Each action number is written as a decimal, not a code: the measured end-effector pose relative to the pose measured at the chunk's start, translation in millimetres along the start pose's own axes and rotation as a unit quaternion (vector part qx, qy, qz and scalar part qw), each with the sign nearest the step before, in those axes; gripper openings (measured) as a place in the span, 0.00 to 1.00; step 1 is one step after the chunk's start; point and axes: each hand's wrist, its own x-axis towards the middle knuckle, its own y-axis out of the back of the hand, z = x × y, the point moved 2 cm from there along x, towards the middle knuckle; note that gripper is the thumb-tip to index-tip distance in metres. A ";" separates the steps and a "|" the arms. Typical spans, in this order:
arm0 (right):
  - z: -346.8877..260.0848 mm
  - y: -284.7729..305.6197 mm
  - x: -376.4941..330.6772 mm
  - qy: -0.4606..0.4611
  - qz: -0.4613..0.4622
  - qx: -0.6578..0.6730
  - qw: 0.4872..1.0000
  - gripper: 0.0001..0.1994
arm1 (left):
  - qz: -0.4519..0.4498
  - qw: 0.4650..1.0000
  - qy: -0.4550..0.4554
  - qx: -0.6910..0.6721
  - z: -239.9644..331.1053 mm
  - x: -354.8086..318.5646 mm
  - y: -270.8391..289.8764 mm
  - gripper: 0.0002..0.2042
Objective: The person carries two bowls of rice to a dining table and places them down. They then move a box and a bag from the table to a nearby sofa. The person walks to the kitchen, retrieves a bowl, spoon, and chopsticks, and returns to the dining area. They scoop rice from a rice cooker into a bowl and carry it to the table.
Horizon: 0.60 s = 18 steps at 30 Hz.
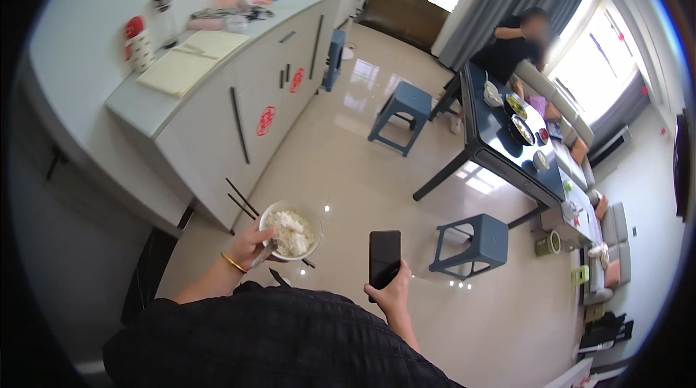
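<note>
My left hand, with a gold bangle at its wrist, is closed on a white bowl heaped with cooked rice. Dark chopsticks run beneath the bowl and stick out on both sides, held by the same hand. A spoon handle slants over the near rim beside my thumb. On the right, a dark smartphone stands upright in my right hand, its screen black. My fingers behind the phone and under the bowl are partly hidden.
Blue plastic stools stand between me and the dark dining table, which bears several dishes. A person in black is at its far side. Along the left runs a white cabinet; a green bin sits right.
</note>
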 end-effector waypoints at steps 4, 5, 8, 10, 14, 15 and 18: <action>-6.8 -17.1 57.2 -0.068 0.032 0.022 0.997 0.49 | -0.026 0.998 0.063 0.003 36.2 101.6 8.3 0.26; -2.7 -22.6 71.2 -0.076 0.038 0.029 0.996 0.48 | -0.027 0.997 0.076 0.000 41.1 124.7 11.9 0.26; 13.7 -34.1 122.7 -0.111 0.047 0.035 0.992 0.49 | -0.033 0.996 0.075 0.017 57.7 199.9 20.2 0.26; 27.6 -36.9 164.6 -0.133 0.046 0.032 0.989 0.50 | -0.032 0.995 0.098 0.016 70.0 246.1 25.7 0.26; 29.9 -34.7 282.9 -0.120 0.063 0.054 0.989 0.50 | -0.020 0.995 0.091 0.046 110.7 337.4 22.4 0.27; 26.9 -32.9 318.6 -0.109 0.064 0.057 0.990 0.49 | -0.017 0.994 0.081 0.071 124.0 360.1 16.4 0.28; 6.1 -20.4 431.9 -0.036 0.046 0.085 0.995 0.47 | -0.005 0.995 0.060 0.079 151.5 423.8 18.5 0.29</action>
